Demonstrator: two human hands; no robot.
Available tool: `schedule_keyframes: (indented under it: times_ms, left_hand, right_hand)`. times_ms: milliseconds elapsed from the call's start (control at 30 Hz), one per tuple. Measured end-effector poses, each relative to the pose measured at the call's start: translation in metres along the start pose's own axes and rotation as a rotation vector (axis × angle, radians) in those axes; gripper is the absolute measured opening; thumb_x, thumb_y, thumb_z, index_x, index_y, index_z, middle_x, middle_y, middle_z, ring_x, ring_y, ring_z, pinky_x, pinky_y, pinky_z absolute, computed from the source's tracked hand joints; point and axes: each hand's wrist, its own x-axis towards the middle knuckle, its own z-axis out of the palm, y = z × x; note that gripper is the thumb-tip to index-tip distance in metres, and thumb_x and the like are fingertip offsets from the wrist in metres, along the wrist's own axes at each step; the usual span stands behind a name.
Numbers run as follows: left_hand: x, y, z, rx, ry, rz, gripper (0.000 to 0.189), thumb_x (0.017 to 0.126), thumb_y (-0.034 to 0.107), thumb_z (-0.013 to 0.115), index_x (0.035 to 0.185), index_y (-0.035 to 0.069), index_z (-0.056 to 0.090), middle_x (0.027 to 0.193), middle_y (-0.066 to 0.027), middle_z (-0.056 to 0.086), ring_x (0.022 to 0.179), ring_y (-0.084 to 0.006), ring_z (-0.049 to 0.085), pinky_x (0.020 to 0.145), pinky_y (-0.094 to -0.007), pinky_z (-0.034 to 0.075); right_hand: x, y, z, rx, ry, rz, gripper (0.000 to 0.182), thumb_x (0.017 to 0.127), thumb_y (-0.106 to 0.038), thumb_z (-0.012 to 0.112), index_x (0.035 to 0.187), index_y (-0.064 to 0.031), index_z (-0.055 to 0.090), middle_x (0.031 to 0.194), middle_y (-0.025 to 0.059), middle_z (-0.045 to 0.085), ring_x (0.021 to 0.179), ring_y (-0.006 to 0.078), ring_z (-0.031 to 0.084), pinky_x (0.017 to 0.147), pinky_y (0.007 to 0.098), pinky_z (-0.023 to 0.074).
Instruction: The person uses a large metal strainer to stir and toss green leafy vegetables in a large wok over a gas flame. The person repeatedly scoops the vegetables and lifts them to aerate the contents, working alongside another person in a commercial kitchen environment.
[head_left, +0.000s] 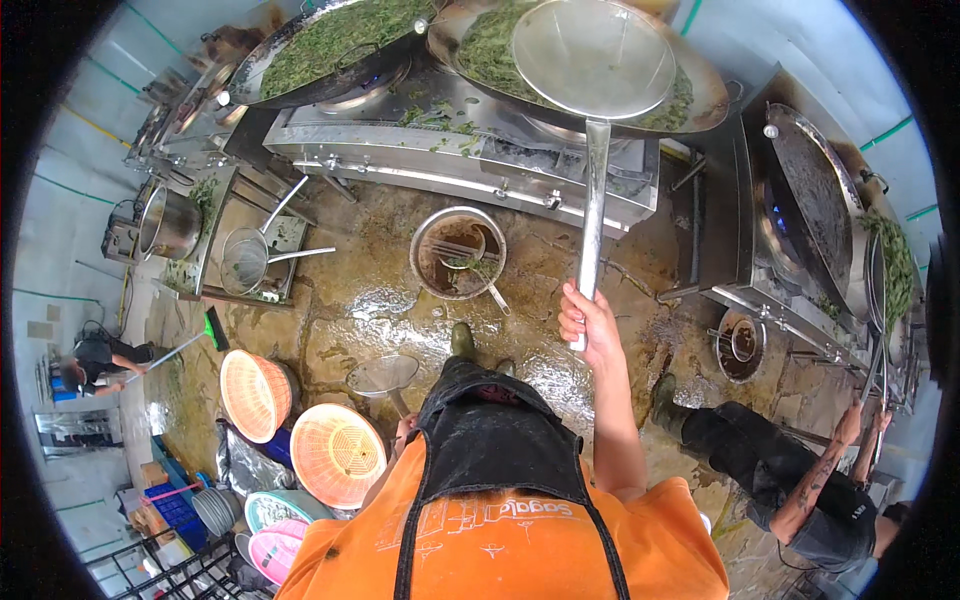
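My right hand (586, 319) grips the long metal handle of a large round mesh strainer (592, 60). The strainer's head is above a wide wok (705, 94) of cooking green leaves (484, 52), covering part of them from my view. Low at my left side, my left hand (405, 429) is closed around the handle of a second round mesh skimmer (384, 375), which hangs over the wet floor. Part of that hand is hidden behind my sleeve and apron. Another wok (240, 82), heaped with green leaves, sits to the left on the same steel stove (450, 161).
A metal basin (420, 262) holding brown liquid and a ladle stands on the wet floor ahead. Orange plastic baskets (255, 397) are at left. One co-worker (817, 457) lifts leaves at the right wok (814, 187); another person (105, 360) pushes a floor squeegee (215, 330).
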Motion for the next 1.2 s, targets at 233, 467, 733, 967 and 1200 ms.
schedule_keyframes:
  times_ms: [233, 467, 733, 967, 1200]
  left_hand:
    - [0.006, 0.001, 0.005, 0.001, -0.003, -0.015, 0.032, 0.091, 0.017, 0.052, 0.061, 0.014, 0.040, 0.050, 0.0044, 0.034, 0.047, -0.0111, 0.036, 0.052, -0.0257, 0.033]
    - [0.016, 0.007, 0.008, 0.014, -0.017, -0.040, 0.032, 0.091, 0.017, 0.052, 0.061, 0.014, 0.040, 0.051, 0.0044, 0.034, 0.048, -0.0107, 0.036, 0.052, -0.0254, 0.033]
    - [0.036, 0.038, 0.022, 0.060, -0.051, -0.100, 0.031, 0.091, 0.018, 0.052, 0.062, 0.014, 0.040, 0.051, 0.0045, 0.034, 0.048, -0.0103, 0.036, 0.052, -0.0251, 0.033]
    - [0.059, 0.068, 0.027, 0.101, -0.089, -0.139, 0.031, 0.091, 0.018, 0.052, 0.063, 0.013, 0.041, 0.052, 0.0045, 0.035, 0.048, -0.0099, 0.035, 0.052, -0.0248, 0.033]
    - [0.087, 0.091, 0.010, 0.152, -0.116, -0.101, 0.030, 0.092, 0.018, 0.052, 0.064, 0.013, 0.041, 0.052, 0.0045, 0.035, 0.048, -0.0095, 0.035, 0.052, -0.0245, 0.033]
  right_hand:
    - [0.004, -0.028, 0.002, -0.278, 0.179, -0.220, 0.022, 0.088, -0.016, 0.065, 0.096, -0.0106, 0.045, 0.056, -0.0058, 0.037, 0.039, 0.0043, 0.034, 0.033, 0.0216, 0.0264]
    - [-0.016, -0.124, -0.030, -0.636, 0.358, -0.495, 0.024, 0.090, -0.024, 0.063, 0.096, -0.0082, 0.047, 0.059, -0.0053, 0.043, 0.040, 0.0037, 0.036, 0.034, 0.0214, 0.0292]
    - [-0.058, -0.181, -0.030, -0.771, 0.572, -0.580, 0.026, 0.091, -0.029, 0.062, 0.096, -0.0055, 0.051, 0.056, -0.0049, 0.042, 0.041, 0.0045, 0.036, 0.035, 0.0221, 0.0287]
    - [-0.048, -0.211, -0.026, -0.825, 0.627, -0.522, 0.042, 0.094, -0.050, 0.049, 0.099, -0.0081, 0.046, 0.058, -0.0047, 0.037, 0.039, 0.0042, 0.032, 0.034, 0.0223, 0.0289]
    - [-0.038, -0.275, 0.017, -1.027, 0.624, -0.029, 0.050, 0.093, -0.060, 0.040, 0.099, -0.0099, 0.044, 0.058, -0.0042, 0.036, 0.038, 0.0041, 0.030, 0.032, 0.0222, 0.0253]
